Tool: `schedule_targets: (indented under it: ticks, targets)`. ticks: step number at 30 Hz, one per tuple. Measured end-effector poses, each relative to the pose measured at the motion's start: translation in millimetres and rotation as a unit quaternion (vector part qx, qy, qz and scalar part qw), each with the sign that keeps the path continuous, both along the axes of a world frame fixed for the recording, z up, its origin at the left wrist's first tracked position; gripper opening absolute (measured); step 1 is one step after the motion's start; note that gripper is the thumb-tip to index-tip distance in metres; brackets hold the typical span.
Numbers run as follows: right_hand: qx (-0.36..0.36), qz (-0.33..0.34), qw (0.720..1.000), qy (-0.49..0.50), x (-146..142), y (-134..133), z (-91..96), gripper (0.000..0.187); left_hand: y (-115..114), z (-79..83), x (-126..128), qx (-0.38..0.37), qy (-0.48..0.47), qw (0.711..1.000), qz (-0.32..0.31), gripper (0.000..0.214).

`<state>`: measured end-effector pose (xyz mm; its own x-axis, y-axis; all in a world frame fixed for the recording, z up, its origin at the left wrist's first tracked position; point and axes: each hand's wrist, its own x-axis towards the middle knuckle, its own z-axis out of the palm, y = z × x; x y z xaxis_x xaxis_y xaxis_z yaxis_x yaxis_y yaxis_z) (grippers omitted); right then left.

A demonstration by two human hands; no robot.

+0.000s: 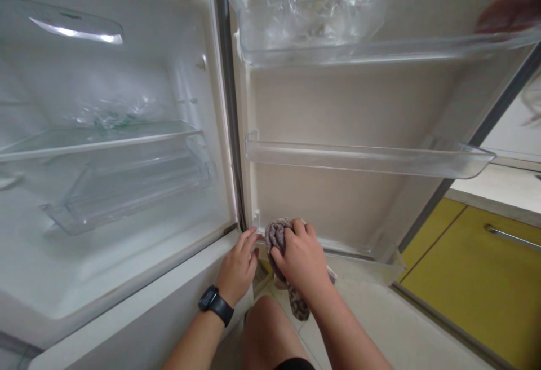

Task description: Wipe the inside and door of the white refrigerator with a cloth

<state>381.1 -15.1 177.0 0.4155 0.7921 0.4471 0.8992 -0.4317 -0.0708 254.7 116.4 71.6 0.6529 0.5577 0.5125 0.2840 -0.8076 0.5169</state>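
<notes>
Cloth (276, 237): bunched under the right hand (302, 250), whose fingers grip it
Left hand (239, 265): loosely spread, just left of the cloth, by the fridge door (350, 105)

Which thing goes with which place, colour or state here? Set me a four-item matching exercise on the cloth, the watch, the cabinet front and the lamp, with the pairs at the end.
Things:
1. patterned cloth
2. watch
3. cabinet front
4. lamp

Places, colours, states:
A. yellow, with a handle
B. gripped in the right hand
C. lit, inside the fridge
D. strapped on the wrist behind the left hand

Pairs: 1-B, 2-D, 3-A, 4-C
</notes>
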Motion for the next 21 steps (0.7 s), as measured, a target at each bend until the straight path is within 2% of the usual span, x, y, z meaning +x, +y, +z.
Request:
schedule_targets:
  ticks: [9,21]
  targets:
    - [0.024,0.048,0.997,0.048,8.1,-7.7,-4.2,0.018,-0.3,-3.6,-0.1,0.004,0.001,1.0,0.006,0.043]
    - [0.032,0.053,0.996,0.065,7.2,-11.7,-4.6,0.016,-1.5,-4.5,-0.1,0.023,-0.004,1.0,0.006,0.048]
